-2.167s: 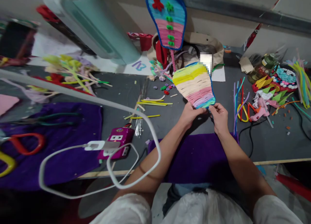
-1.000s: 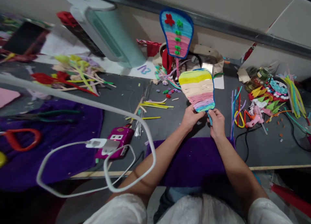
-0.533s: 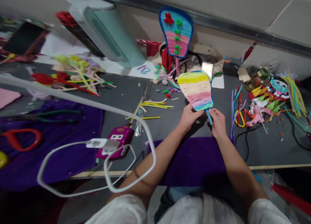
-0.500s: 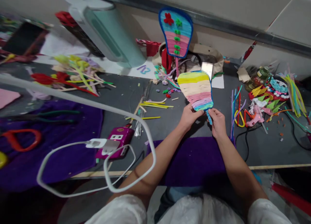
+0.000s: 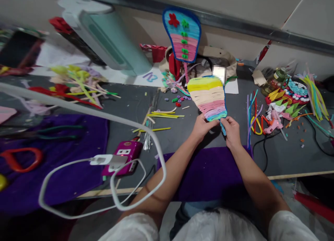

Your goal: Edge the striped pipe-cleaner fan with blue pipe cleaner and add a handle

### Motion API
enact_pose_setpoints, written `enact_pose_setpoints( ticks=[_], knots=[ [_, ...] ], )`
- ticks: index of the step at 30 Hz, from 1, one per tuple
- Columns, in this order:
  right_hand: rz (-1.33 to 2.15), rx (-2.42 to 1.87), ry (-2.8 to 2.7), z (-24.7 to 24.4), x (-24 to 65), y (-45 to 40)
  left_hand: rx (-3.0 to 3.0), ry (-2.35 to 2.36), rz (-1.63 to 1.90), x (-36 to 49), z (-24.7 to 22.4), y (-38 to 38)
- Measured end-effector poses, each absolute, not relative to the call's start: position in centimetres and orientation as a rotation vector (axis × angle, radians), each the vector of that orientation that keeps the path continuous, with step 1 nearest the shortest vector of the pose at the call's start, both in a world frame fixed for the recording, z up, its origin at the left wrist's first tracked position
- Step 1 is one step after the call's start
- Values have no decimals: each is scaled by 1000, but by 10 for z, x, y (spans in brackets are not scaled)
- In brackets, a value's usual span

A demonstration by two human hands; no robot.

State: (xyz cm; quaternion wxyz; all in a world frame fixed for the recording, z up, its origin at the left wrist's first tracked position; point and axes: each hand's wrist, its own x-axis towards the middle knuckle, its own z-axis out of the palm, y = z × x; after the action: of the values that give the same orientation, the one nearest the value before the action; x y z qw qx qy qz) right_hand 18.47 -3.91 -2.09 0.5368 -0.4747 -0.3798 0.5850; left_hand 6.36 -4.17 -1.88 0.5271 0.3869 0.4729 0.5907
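Observation:
Between my two hands is a fan-shaped pipe-cleaner craft (image 5: 208,94), striped yellow, cream, pink, lilac and blue, with a blue edge. My left hand (image 5: 202,129) pinches its narrow lower end from the left. On the right, my right hand (image 5: 231,131) grips the short blue stem (image 5: 223,127) at the bottom. The craft is tilted, wide end away from me, above the dark table. Behind it stands a similar finished-looking fan (image 5: 184,42) in blue and pink, with a red flower and green pieces on it.
A purple cloth (image 5: 208,171) lies under my forearms. Left are a purple power socket (image 5: 126,155) with a looping white cable (image 5: 153,140), and yellow pipe cleaners (image 5: 164,114). Right are yellow-handled scissors (image 5: 256,126), a pink glue gun (image 5: 275,122) and a glass jar (image 5: 275,81).
The view has shifted slightly, so most things sit a little further left. Both hands keep their hold on the striped craft, with hardly any change in their grip.

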Motion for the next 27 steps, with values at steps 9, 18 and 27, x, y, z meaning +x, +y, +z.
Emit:
enact_pose_setpoints(
  ticks=[9, 18, 27],
  knots=[
    [1327, -1103, -985, -19, 185, -42, 905, 1180, 1414, 61, -18, -43],
    [1311, -1117, -989, -20, 184, -41, 1034, 1262, 1433, 62, -19, -45],
    [1397, -1073, -918, -22, 183, -43, 1072, 1270, 1416, 61, -20, -46]
  ],
)
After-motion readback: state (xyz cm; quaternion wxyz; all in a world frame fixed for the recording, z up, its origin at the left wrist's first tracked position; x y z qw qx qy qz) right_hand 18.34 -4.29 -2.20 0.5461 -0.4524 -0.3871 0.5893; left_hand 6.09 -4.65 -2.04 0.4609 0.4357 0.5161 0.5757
